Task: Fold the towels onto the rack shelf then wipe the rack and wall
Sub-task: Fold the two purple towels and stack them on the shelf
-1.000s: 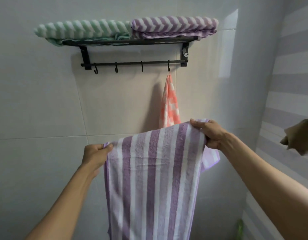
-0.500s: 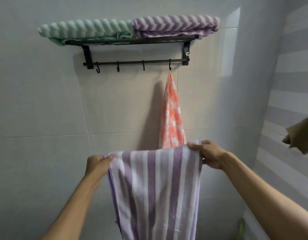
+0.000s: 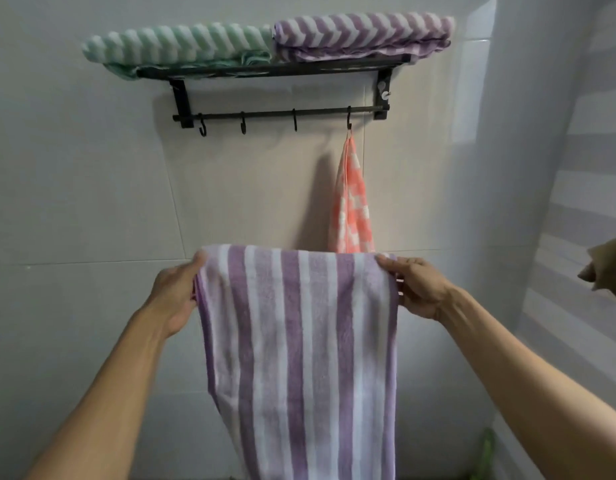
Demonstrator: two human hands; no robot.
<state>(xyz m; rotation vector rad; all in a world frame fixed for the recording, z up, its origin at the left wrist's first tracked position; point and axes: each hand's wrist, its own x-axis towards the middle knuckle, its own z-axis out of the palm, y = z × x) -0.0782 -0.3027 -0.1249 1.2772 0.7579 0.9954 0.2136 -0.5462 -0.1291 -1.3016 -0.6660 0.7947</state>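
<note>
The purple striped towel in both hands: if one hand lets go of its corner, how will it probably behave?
The purple striped towel is likely floppy: it hangs limp below the left hand and right hand. The freed corner would probably drop and swing under the other grip. Its terry pile looks grippy, so slipping out seems unlikely.

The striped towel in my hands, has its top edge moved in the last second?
Yes. The towel top edge has dropped against the hanging orange cloth, showing more of it.
</note>
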